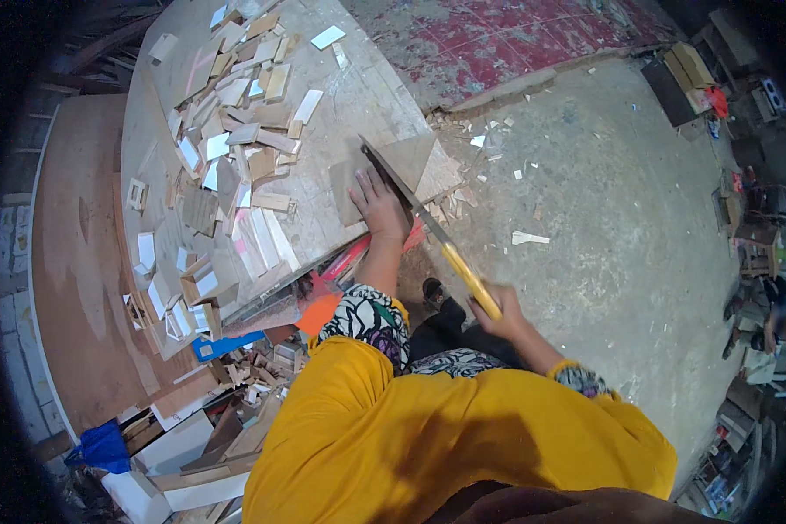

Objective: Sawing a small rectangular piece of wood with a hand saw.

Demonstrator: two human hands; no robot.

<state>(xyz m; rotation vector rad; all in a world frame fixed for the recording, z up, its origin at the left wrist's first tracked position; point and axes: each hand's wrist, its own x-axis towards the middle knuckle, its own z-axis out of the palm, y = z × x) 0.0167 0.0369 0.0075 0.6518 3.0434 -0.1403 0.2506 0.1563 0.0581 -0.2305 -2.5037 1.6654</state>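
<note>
My left hand (381, 212) lies with fingers stretched out, pressing on a thin, flat grey-brown board (413, 155) at the workbench's right corner. Closed around the yellow handle of a long narrow blade (472, 281) is my right hand (500, 313), out past the bench edge. The dark blade runs slantwise up and left from the handle, across the board, and passes just right of my left fingers. Its tip is near the board's far side. Whether its edge is toothed cannot be made out.
Many small wood and white-faced offcuts (258, 131) are heaped over the bench (314, 205). A large brown panel (87, 253) stands at the left. More scraps (262, 375) lie below the bench. White chips (530, 237) dot the concrete floor (620, 218). Assorted items line the right side.
</note>
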